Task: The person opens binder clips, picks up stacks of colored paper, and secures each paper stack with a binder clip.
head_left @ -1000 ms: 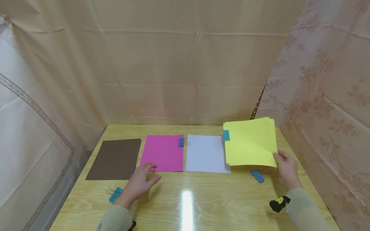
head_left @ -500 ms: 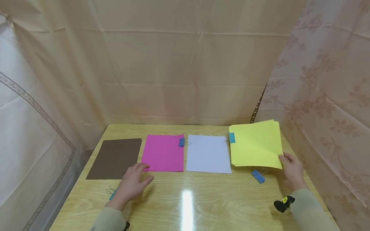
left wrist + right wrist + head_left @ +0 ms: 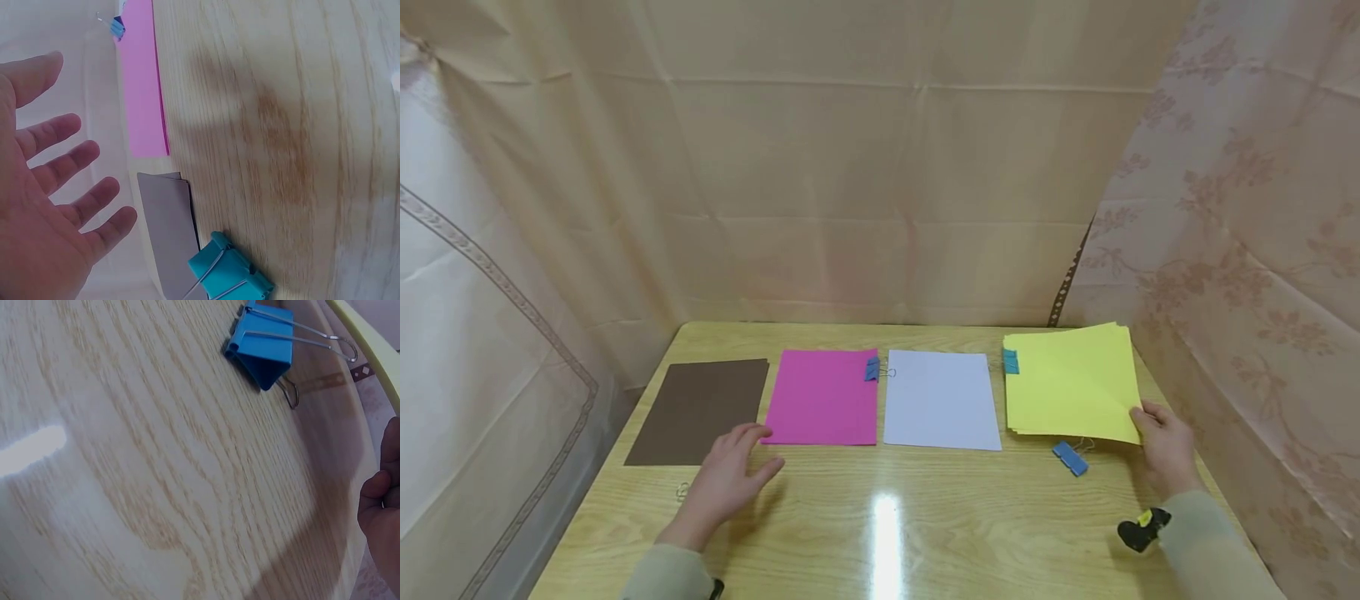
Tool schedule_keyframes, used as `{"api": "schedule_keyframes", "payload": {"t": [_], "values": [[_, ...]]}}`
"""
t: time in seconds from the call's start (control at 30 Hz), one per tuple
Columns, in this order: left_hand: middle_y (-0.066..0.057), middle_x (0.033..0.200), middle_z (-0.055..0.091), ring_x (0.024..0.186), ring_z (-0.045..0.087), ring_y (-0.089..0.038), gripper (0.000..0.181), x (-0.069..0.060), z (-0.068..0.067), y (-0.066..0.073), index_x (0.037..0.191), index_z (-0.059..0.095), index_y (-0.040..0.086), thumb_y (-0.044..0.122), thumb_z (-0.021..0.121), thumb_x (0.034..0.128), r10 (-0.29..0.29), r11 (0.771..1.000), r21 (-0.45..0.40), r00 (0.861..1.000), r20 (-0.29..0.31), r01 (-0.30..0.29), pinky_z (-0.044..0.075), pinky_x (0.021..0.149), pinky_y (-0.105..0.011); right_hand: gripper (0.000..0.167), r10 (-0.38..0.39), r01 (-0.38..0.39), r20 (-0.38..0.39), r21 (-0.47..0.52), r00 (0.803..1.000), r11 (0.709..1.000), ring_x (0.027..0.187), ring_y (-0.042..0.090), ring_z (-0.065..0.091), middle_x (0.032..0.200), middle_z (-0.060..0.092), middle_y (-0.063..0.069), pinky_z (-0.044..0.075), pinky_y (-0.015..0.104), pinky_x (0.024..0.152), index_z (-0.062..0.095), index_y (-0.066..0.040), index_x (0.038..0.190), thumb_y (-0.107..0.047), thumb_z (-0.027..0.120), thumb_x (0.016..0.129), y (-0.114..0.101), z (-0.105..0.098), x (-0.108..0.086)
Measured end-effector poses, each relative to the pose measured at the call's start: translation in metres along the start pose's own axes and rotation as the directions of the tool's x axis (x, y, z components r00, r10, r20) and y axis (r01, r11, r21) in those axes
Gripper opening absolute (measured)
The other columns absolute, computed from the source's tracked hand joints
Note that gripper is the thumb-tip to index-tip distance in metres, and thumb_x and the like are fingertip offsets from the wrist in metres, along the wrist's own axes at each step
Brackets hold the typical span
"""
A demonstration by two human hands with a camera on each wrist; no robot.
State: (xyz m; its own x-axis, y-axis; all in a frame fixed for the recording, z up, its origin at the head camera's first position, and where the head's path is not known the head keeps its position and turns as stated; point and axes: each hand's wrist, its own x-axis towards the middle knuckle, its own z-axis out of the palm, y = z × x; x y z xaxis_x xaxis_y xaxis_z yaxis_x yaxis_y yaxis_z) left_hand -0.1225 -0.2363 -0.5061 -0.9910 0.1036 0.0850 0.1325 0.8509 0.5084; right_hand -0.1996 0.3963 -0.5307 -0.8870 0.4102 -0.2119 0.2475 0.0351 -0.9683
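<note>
My right hand (image 3: 1165, 446) pinches a stack of yellow paper (image 3: 1071, 379) by its lower right corner, at the table's right side. That corner looks raised. A teal binder clip (image 3: 1011, 361) grips the stack's left edge. Just below the stack lies a loose blue binder clip (image 3: 1070, 458), also large in the right wrist view. My left hand (image 3: 722, 479) hovers with relaxed, spread fingers, holding nothing, near the brown paper (image 3: 700, 412) and the pink paper (image 3: 822, 396). Beneath it sits a teal binder clip (image 3: 231, 269), mostly hidden in the head view.
White paper (image 3: 942, 400) lies between the pink and yellow stacks. A blue binder clip (image 3: 872, 369) holds the pink stack's right edge. Everything rests on a wooden table (image 3: 955, 525), with curtains (image 3: 850, 167) behind and at both sides.
The yellow stack has moved right and lower toward the table, held by my right hand. My left hand has drifted left and down, covering the teal clip in the head view.
</note>
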Motion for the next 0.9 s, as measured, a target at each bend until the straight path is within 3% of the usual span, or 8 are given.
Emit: {"api": "schedule_keyframes", "payload": {"t": [0.1, 0.2, 0.27, 0.33, 0.37, 0.5, 0.9], "values": [[-0.020, 0.149, 0.048, 0.134, 0.044, -0.049, 0.059, 0.001, 0.000, -0.002, 0.143, 0.054, 0.006, 0.036, 0.071, 0.0964, 0.002, 1.000, 0.013, 1.000, 0.001, -0.002, 0.037, 0.106, -0.070, 0.061, 0.011, -0.011, 0.006, -0.053, 1.000, 0.999, 0.088, -0.009, 0.055, 0.094, 0.057, -0.028, 0.048, 0.009, 0.073, 0.038, 0.003, 0.154, -0.027, 0.057, 0.105, 0.002, -0.003, 0.002], [-0.022, 0.152, 0.045, 0.135, 0.042, -0.051, 0.062, 0.002, 0.001, -0.003, 0.147, 0.051, 0.007, 0.037, 0.070, 0.0965, 0.002, 1.000, 0.025, 1.000, 0.004, -0.002, 0.036, 0.106, -0.071, 0.066, 0.027, -0.024, 0.018, -0.164, 0.999, 0.986, 0.121, 0.008, 0.054, 0.127, 0.060, -0.005, 0.046, 0.015, 0.097, 0.031, 0.000, 0.158, -0.036, 0.051, 0.106, 0.003, -0.005, 0.003], [-0.022, 0.154, 0.043, 0.136, 0.041, -0.051, 0.063, 0.003, 0.001, -0.003, 0.149, 0.050, 0.007, 0.037, 0.070, 0.0967, 0.003, 1.000, 0.030, 1.000, 0.006, -0.003, 0.035, 0.106, -0.072, 0.068, 0.038, -0.029, 0.036, -0.228, 0.999, 0.973, 0.143, 0.023, 0.039, 0.152, 0.043, 0.011, 0.036, 0.025, 0.114, 0.026, -0.002, 0.160, -0.040, 0.045, 0.107, 0.004, -0.007, 0.004], [-0.023, 0.155, 0.042, 0.138, 0.039, -0.051, 0.064, 0.005, 0.001, -0.002, 0.150, 0.048, 0.007, 0.037, 0.070, 0.0969, 0.002, 0.999, 0.037, 1.000, 0.011, -0.003, 0.034, 0.107, -0.072, 0.069, 0.048, -0.033, 0.052, -0.251, 0.997, 0.967, 0.152, 0.031, 0.023, 0.164, 0.025, 0.017, 0.026, 0.038, 0.123, 0.022, -0.003, 0.161, -0.042, 0.042, 0.108, 0.005, -0.009, 0.005], [-0.023, 0.156, 0.041, 0.138, 0.038, -0.052, 0.065, 0.007, 0.002, -0.002, 0.150, 0.048, 0.007, 0.037, 0.070, 0.0970, 0.000, 0.999, 0.040, 1.000, 0.014, -0.001, 0.033, 0.107, -0.072, 0.069, 0.050, -0.033, 0.064, -0.251, 0.997, 0.967, 0.153, 0.036, 0.019, 0.166, 0.019, 0.020, 0.022, 0.045, 0.124, 0.021, -0.003, 0.161, -0.042, 0.040, 0.108, 0.005, -0.010, 0.005], [-0.023, 0.156, 0.040, 0.140, 0.037, -0.051, 0.066, 0.013, 0.005, 0.001, 0.151, 0.047, 0.007, 0.037, 0.069, 0.0970, -0.008, 0.998, 0.057, 1.000, 0.029, 0.006, 0.032, 0.109, -0.072, 0.068, 0.053, -0.032, 0.073, -0.266, 0.996, 0.963, 0.152, 0.042, 0.016, 0.166, 0.016, 0.024, 0.020, 0.053, 0.123, 0.021, 0.000, 0.160, -0.041, 0.039, 0.109, 0.005, -0.013, 0.006], [-0.021, 0.159, 0.037, 0.143, 0.034, -0.052, 0.070, 0.029, 0.014, 0.010, 0.154, 0.043, 0.010, 0.040, 0.069, 0.0968, -0.021, 0.997, 0.079, 0.996, 0.087, 0.014, 0.030, 0.110, -0.072, 0.072, 0.072, -0.043, 0.083, -0.309, 0.994, 0.950, 0.152, 0.044, 0.018, 0.166, 0.016, 0.025, 0.022, 0.055, 0.122, 0.025, 0.002, 0.159, -0.046, 0.039, 0.107, 0.005, -0.016, 0.009]]}}
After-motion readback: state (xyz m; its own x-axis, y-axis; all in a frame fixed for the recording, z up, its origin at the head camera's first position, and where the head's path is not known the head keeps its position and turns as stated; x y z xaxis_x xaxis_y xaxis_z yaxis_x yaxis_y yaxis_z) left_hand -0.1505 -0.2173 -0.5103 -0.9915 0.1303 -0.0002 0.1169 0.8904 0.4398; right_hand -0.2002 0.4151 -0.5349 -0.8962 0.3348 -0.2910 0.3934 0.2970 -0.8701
